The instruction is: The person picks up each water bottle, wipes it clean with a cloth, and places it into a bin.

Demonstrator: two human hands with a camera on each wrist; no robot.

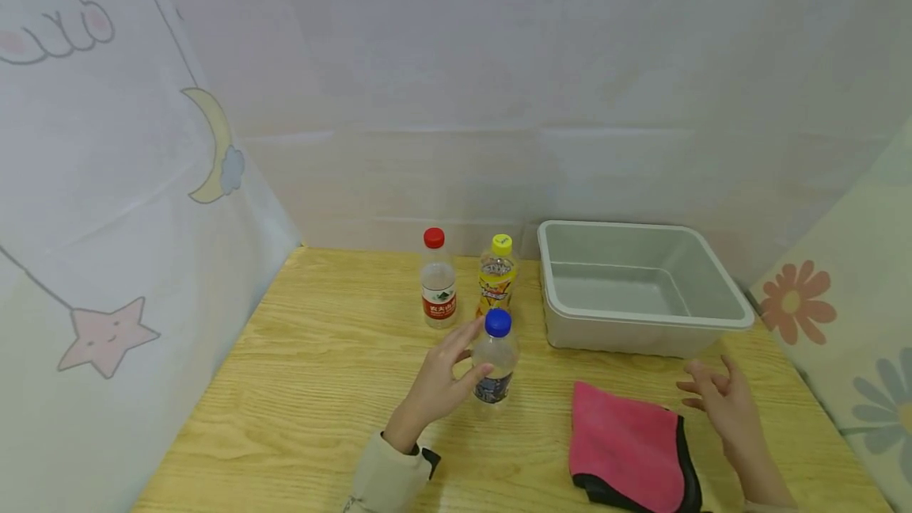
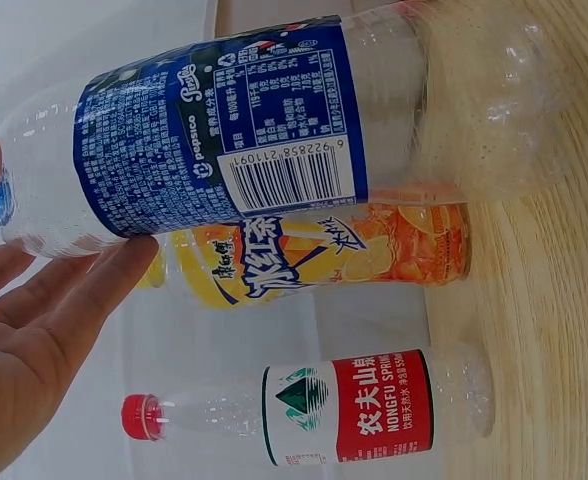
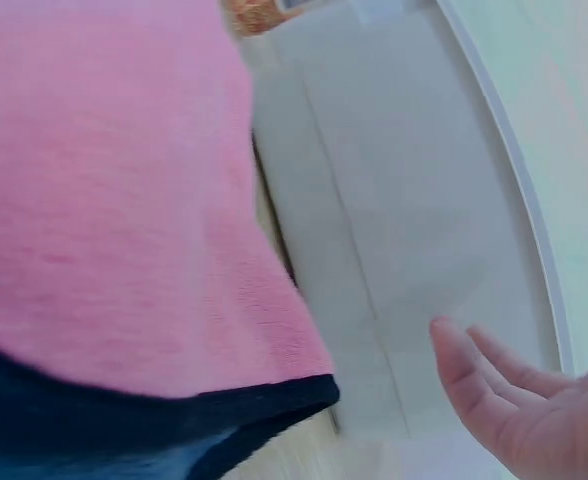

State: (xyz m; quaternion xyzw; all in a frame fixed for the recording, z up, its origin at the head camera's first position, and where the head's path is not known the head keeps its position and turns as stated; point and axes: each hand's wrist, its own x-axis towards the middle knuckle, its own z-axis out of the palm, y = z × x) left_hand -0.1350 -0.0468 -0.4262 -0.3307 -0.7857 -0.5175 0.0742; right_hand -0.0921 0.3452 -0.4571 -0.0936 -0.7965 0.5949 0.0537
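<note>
A clear Pepsi bottle (image 2: 214, 130) with a blue cap (image 1: 498, 323) and dark blue label stands upright on the table. Beside its upper part is my left hand (image 1: 440, 382), fingers extended and thumb apart; in the left wrist view the fingertips (image 2: 134, 258) lie close against the bottle, contact hard to tell. Behind it stand a yellow-capped iced tea bottle (image 1: 496, 279) and a red-capped water bottle (image 1: 438, 291). My right hand (image 1: 727, 402) hovers with loosely bent fingers, holding nothing, right of a folded pink cloth (image 1: 623, 450) with black edging.
A light grey plastic bin (image 1: 620, 336) sits at the back right, right of the bottles, and nothing shows inside it. The wooden table (image 1: 306, 386) meets printed fabric walls (image 1: 427, 101) at the back and both sides.
</note>
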